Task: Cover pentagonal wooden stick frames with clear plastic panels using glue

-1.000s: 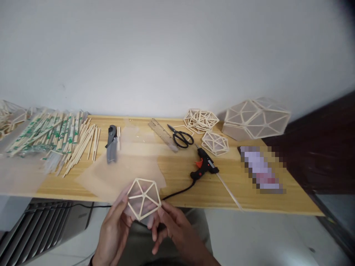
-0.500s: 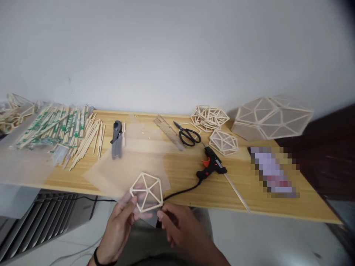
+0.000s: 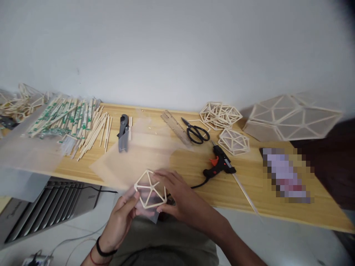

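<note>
A small pentagon frame of thin wooden sticks (image 3: 150, 189), backed with translucent paper, is held just in front of the wooden table's near edge (image 3: 238, 205). My left hand (image 3: 122, 216) grips its left corner from below. My right hand (image 3: 180, 199) is on the frame's right side, with fingers curled over its top and thumb under its lower edge. A sheet of translucent paper (image 3: 133, 160) lies on the table right behind the frame.
A black glue gun (image 3: 219, 165) with a cord lies right of my hands. Behind it lie scissors (image 3: 195, 131), a ruler (image 3: 175, 127), stick frames (image 3: 222, 113) and a big paper-covered dome (image 3: 291, 116). A grey cutter (image 3: 123, 137) and piled chopsticks (image 3: 69, 123) sit left.
My right hand has moved up from below the frame and now wraps over its right side and top. The view has shifted left and down.
</note>
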{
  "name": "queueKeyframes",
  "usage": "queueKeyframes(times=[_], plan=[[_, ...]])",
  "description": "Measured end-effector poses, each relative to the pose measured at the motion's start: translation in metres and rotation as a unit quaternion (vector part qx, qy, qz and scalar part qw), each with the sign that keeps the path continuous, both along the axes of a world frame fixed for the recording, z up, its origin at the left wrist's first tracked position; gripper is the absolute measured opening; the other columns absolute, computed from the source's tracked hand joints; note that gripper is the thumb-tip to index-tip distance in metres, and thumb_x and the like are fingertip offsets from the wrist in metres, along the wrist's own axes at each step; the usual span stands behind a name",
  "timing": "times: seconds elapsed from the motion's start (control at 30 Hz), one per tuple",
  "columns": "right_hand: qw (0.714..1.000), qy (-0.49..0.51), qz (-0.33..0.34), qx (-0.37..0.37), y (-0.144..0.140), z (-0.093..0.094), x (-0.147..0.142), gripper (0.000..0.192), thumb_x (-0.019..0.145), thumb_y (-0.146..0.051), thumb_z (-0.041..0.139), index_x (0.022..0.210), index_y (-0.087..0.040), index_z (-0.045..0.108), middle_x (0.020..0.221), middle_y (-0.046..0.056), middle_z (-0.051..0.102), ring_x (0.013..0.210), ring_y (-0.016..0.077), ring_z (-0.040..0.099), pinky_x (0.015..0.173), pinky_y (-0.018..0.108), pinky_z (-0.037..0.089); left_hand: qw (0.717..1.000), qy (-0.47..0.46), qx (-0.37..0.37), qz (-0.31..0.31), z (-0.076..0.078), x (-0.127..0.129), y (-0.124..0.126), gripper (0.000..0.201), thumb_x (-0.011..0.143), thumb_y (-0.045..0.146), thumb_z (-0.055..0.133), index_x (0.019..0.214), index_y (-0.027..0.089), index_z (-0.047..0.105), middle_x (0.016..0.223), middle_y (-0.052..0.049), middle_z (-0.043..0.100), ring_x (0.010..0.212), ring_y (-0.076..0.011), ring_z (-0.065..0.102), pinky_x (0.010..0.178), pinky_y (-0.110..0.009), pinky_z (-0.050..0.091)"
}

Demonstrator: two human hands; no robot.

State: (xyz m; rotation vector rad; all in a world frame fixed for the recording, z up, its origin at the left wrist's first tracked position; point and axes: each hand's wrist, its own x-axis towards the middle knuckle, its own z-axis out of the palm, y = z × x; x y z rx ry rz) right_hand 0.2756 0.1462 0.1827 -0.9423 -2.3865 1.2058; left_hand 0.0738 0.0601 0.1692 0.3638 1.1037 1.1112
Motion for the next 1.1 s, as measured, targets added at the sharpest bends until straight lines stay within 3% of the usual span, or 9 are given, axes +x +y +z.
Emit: queueKeyframes(times=[0.2, 0.33, 0.5, 0.7, 0.97, 1.1], plan=[[0.994, 0.041, 0.103, -0.019, 0.021, 0.013, 0.000, 0.077, 0.088, -0.005, 0.073, 0.157, -0.030, 0.049, 0.153, 0.009, 0.057, 0.145, 0.0241, 0.045, 0.124, 0.043, 0.033, 0.999, -0.042, -0.029, 0.006, -0.005, -0.006, -0.003, 0.041, 0.089, 0.042, 0.079, 0.123, 0.018, 0.080, 0.108, -0.013, 0.083, 0.097, -0.0316, 0.079, 0.081, -0.037, 0.064], [0.987, 0.055, 0.148, -0.042, 0.030, 0.020, -0.006, 0.072, 0.089, -0.005, 0.072, 0.153, -0.029, 0.052, 0.152, 0.008, 0.058, 0.144, 0.0224, 0.048, 0.121, 0.037, 0.036, 0.999, -0.039, -0.029, 0.014, -0.004, -0.005, -0.003, 0.042, 0.090, 0.040, 0.078, 0.127, 0.019, 0.078, 0.111, -0.013, 0.083, 0.100, -0.0327, 0.079, 0.085, -0.039, 0.063], [0.985, 0.056, 0.153, -0.054, 0.032, 0.020, -0.011, 0.072, 0.082, -0.007, 0.081, 0.148, -0.023, 0.058, 0.146, 0.010, 0.061, 0.141, 0.0259, 0.050, 0.118, 0.035, 0.040, 0.999, -0.032, -0.022, 0.025, -0.004, -0.005, -0.005, 0.043, 0.091, 0.044, 0.077, 0.123, 0.016, 0.080, 0.115, -0.014, 0.082, 0.106, -0.0344, 0.076, 0.090, -0.040, 0.061], [0.982, 0.054, 0.165, -0.073, 0.033, 0.014, -0.012, 0.080, 0.080, -0.010, 0.085, 0.152, -0.024, 0.054, 0.148, 0.012, 0.056, 0.140, 0.0245, 0.049, 0.117, 0.037, 0.042, 0.996, -0.085, -0.011, 0.019, -0.010, -0.006, -0.007, 0.061, 0.095, 0.055, 0.068, 0.142, 0.017, 0.068, 0.124, -0.015, 0.078, 0.117, -0.0374, 0.072, 0.105, -0.048, 0.054], [0.978, 0.050, 0.184, -0.079, 0.042, 0.013, -0.013, 0.081, 0.077, -0.003, 0.081, 0.151, -0.025, 0.056, 0.147, 0.011, 0.055, 0.140, 0.0258, 0.049, 0.117, 0.038, 0.041, 0.995, -0.094, -0.021, -0.002, -0.001, -0.007, -0.005, 0.057, 0.098, 0.052, 0.065, 0.144, 0.020, 0.066, 0.119, -0.014, 0.080, 0.112, -0.0371, 0.074, 0.101, -0.048, 0.057], [0.978, 0.052, 0.186, -0.075, 0.045, 0.011, -0.014, 0.073, 0.083, -0.006, 0.077, 0.150, -0.025, 0.055, 0.145, 0.011, 0.053, 0.140, 0.0235, 0.049, 0.117, 0.035, 0.042, 0.994, -0.104, -0.016, -0.018, -0.001, -0.008, -0.005, 0.058, 0.096, 0.058, 0.064, 0.140, 0.020, 0.069, 0.116, -0.014, 0.081, 0.106, -0.0360, 0.076, 0.097, -0.047, 0.058]])
